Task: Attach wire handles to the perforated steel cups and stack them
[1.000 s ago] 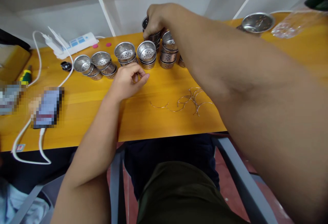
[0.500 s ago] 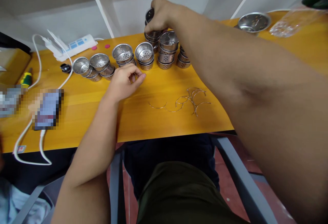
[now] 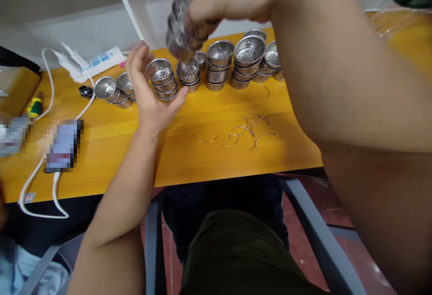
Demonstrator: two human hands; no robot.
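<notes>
Perforated metal cup stack (image 3: 177, 32): lifted higher, nearer
Right hand (image 3: 232, 0): clasping its side, likely so it stays nested
Left hand (image 3: 148, 97): spread wide

Between the fingers of the right hand (image 3: 229, 7) is a tilted stack of perforated round silver metal cups (image 3: 178, 27), above the yellow wooden table (image 3: 189, 160). Just right of the left hand's (image 3: 146, 97) fingers stands an upright cup stack (image 3: 165, 83); left of them, leaning cup stacks (image 3: 106, 89), with a white rectangular plastic power strip (image 3: 103, 64) behind. Thin curved silver metal wires (image 3: 250, 128) lie right of the left thumb, nearer the body.
</notes>
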